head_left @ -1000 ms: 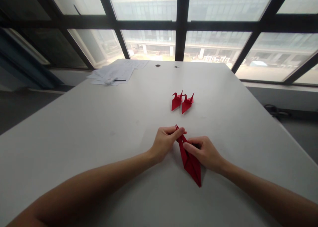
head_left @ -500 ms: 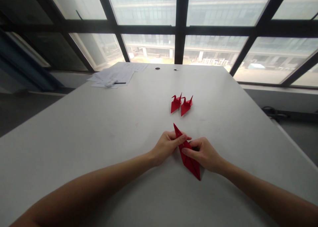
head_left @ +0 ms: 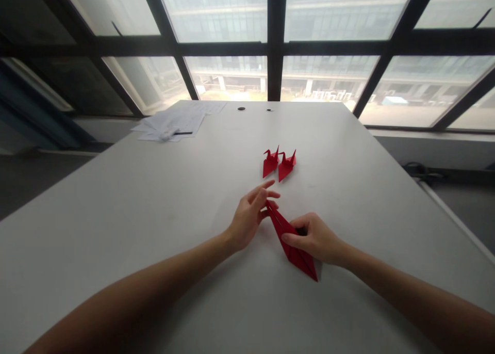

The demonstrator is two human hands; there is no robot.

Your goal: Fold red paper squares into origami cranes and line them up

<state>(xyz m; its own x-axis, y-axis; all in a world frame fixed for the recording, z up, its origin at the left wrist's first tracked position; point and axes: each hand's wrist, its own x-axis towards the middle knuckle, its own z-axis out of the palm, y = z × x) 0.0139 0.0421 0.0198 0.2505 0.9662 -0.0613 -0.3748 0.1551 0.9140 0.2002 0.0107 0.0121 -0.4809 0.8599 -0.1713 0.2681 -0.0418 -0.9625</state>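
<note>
A piece of folded red origami paper (head_left: pixel 298 258), long and pointed at both ends, lies slantwise in front of me. My right hand (head_left: pixel 313 238) pinches its middle from the right, thumb on top and fingers at its edge. At the far tip is my left hand (head_left: pixel 251 209), its fingers spread apart; the tip reaches in among them, and whether it is touched there I cannot tell. Just beyond my hands stand two finished red paper cranes, a left crane (head_left: pixel 270 164) and a right crane (head_left: pixel 286 166), side by side with wings folded.
Everything rests on a large white table (head_left: pixel 154 199). Loose white papers (head_left: pixel 174 122) with a dark pen-like stick (head_left: pixel 183 133) lie at its far left. Two round holes are near the far edge, below dark-framed windows. Black cables (head_left: pixel 419 172) show beyond the right edge.
First the left hand held the paper's upper points, then pressed lower down; now its fingers have spread at the tip. The split points have come together. The right hand kept its pinch.
</note>
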